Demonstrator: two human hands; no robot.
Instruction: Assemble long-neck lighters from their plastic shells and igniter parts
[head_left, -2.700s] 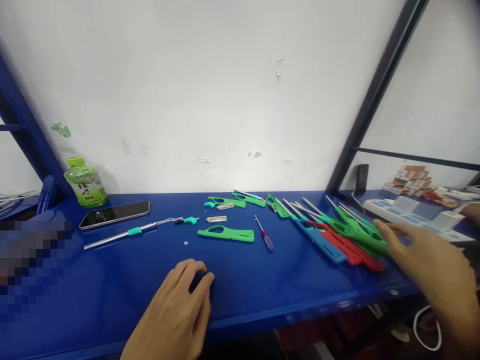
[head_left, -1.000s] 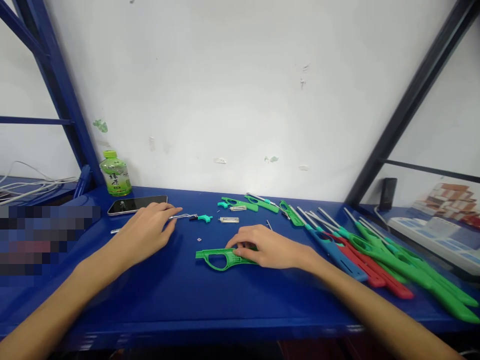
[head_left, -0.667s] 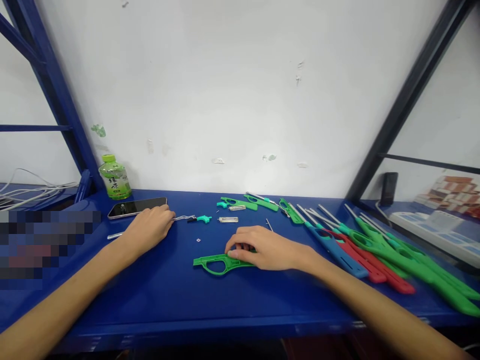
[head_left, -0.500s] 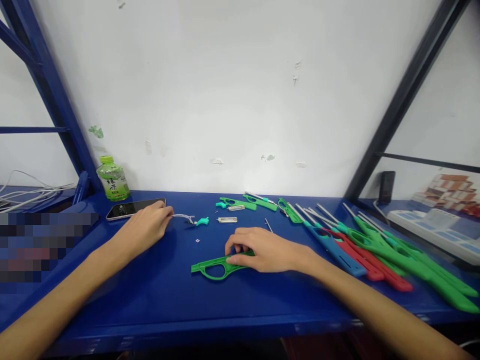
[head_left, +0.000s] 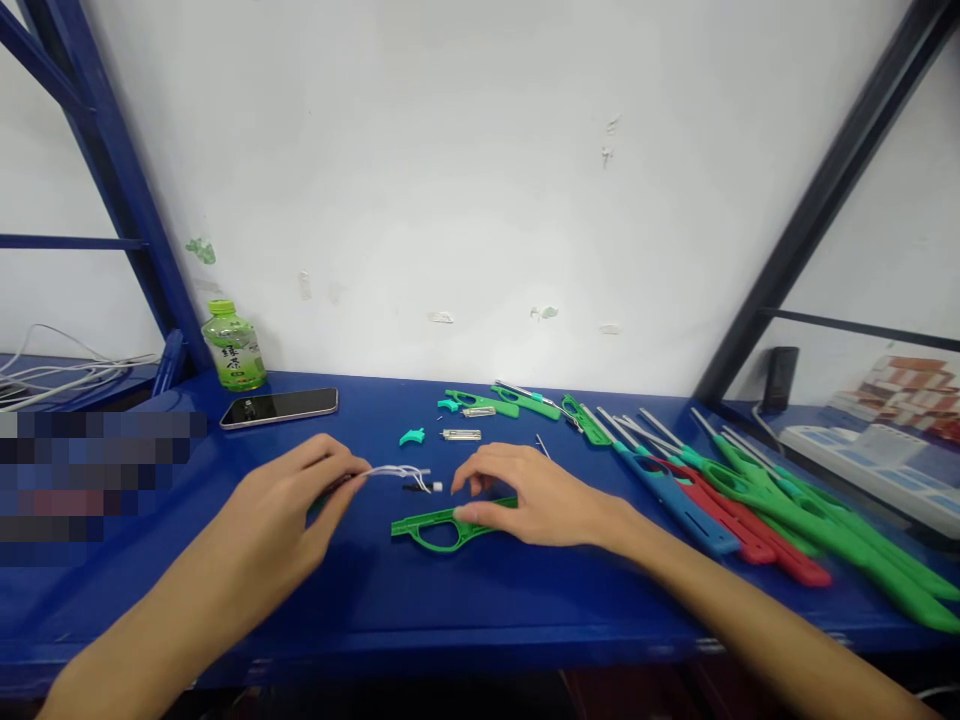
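Observation:
My left hand [head_left: 300, 495] is closed, pinching thin white wires [head_left: 386, 470] that reach right from its fingertips. At their loose end is a small black piece with a white tip [head_left: 437, 487], just above the table. My right hand [head_left: 529, 495] lies over the right end of a green lighter casing half [head_left: 435, 532], its thumb on the casing and its fingers curled above. The casing's open inner side faces up, and my palm hides its right end. Beyond the hands lie a turquoise trigger [head_left: 412, 437] and a metal-and-clear part [head_left: 460, 435].
Assembled lighters in blue [head_left: 675, 505], red [head_left: 750, 545] and green [head_left: 885, 570] lie at the right. More casing halves [head_left: 487, 402] lie along the back. A phone [head_left: 281, 405] and a green tea bottle [head_left: 234, 345] are at the back left. A power strip [head_left: 862, 450] is far right.
My left hand has come nearer and to the right, lifting the white wires off the spot beside the turquoise trigger. The right hand's fingers have loosened slightly over the green casing half.

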